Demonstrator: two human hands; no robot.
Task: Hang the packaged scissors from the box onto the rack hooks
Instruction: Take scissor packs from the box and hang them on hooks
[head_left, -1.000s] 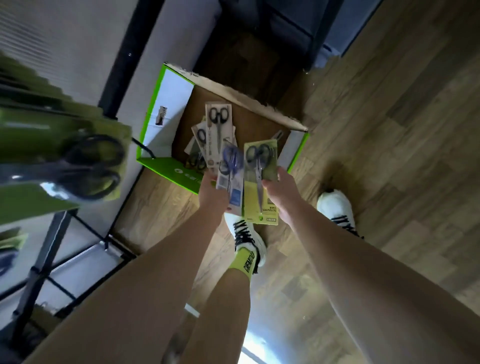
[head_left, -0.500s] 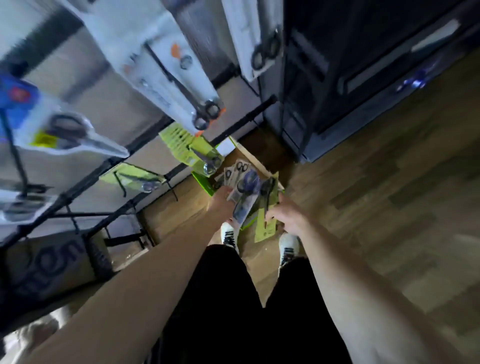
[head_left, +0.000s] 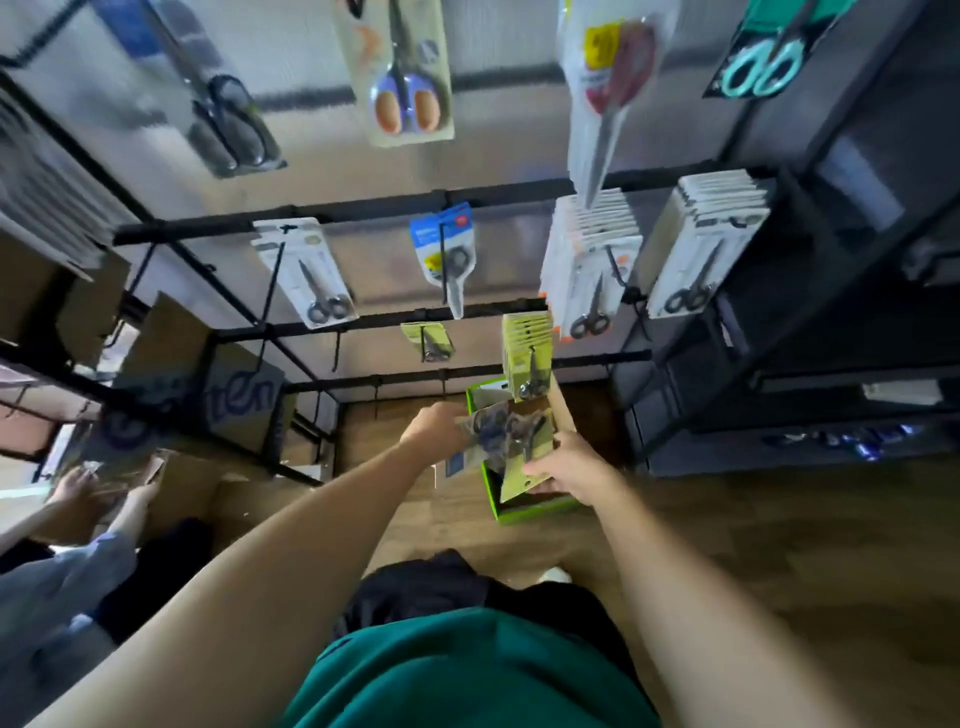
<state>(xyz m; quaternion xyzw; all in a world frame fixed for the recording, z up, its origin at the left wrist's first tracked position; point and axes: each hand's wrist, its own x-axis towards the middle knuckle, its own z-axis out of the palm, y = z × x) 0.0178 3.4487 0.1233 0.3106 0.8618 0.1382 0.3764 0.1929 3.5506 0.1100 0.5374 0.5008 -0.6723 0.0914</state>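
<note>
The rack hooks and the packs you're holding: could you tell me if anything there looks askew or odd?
Nothing looks damaged or spilled. The packs fanned between the left hand and right hand lie at mixed angles over the green box. The rack carries uneven stock: full stacks at right, single packs elsewhere.

- The packs of scissors (head_left: 501, 434) held between the left hand (head_left: 434, 428) and the right hand (head_left: 569, 470) are smeared; their print cannot be read, and their number cannot be counted.
- The fingertips of both hands are covered by those packs.
- Much of the green box (head_left: 524, 512) is hidden behind the packs and the right hand.
- The top row of hanging packs (head_left: 400, 78) is cut off by the upper edge and blurred.
- A second person (head_left: 78, 525) at the left is cut off by the edge.
</note>
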